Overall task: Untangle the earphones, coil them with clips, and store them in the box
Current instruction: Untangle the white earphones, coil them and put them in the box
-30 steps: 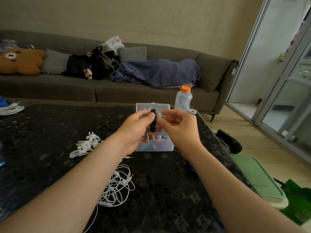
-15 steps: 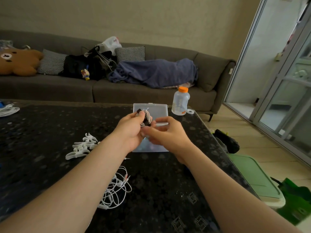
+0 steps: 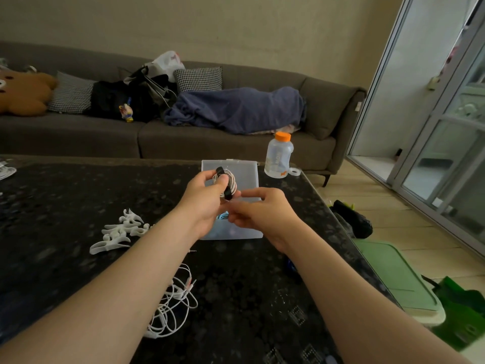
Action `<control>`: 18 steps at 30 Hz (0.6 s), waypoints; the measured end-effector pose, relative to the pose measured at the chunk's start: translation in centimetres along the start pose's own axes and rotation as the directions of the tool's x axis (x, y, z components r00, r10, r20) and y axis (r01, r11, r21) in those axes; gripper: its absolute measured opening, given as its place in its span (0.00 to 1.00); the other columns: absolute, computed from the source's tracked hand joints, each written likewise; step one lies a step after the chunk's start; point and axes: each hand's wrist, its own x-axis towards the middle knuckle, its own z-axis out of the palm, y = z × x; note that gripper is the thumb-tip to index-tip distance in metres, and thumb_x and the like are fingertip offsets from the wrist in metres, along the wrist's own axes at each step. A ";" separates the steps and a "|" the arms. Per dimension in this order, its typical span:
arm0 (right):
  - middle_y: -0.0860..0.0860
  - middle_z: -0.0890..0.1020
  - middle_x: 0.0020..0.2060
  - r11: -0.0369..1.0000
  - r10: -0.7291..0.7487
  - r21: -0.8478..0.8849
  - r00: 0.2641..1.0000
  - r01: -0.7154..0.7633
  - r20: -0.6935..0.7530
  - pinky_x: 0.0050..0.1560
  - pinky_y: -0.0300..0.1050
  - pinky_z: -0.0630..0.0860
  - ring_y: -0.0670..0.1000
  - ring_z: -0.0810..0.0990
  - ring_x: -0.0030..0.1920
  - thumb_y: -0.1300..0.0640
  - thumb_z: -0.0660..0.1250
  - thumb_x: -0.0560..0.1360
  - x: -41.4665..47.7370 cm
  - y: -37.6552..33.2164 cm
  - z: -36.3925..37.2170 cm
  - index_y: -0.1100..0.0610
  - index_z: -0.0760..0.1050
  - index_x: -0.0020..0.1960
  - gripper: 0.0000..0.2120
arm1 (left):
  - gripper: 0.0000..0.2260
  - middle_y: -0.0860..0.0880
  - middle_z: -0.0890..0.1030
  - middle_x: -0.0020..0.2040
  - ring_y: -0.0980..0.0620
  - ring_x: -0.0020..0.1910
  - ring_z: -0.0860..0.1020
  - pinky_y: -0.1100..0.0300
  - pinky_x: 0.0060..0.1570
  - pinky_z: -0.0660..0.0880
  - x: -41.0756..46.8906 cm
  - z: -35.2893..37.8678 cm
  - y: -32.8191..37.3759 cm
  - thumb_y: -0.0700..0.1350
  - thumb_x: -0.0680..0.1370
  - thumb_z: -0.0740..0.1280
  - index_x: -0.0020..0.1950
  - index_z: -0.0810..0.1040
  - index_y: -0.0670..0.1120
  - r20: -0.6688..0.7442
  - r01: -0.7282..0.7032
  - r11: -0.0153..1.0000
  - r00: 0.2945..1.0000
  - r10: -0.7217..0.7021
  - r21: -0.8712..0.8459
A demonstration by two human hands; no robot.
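Earphone coil (image 3: 231,179) pinched in left hand (image 3: 207,200), over box (image 3: 249,174)

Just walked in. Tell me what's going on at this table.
A person is tidying earphones. The left hand grips a coiled white earphone bound with a black clip, held above the clear box on the dark table. The right hand is at the coil's lower end; blur hides whether it pinches anything. Another tangled earphone and a pile of white clips lie on the table, not yet dealt with.
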 end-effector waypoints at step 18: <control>0.51 0.88 0.48 0.952 -0.302 -0.110 0.936 0.286 -0.181 0.54 0.46 0.86 0.48 0.89 0.48 0.62 0.74 0.79 2.1 1.6 -2.1 0.52 0.83 0.57 0.08 | 0.14 0.39 0.88 0.52 0.43 0.50 0.89 0.47 0.52 0.85 1.2 -0.3 0.0 0.49 0.85 0.68 0.66 0.80 0.42 0.134 0.285 0.958 0.949 -0.285 0.022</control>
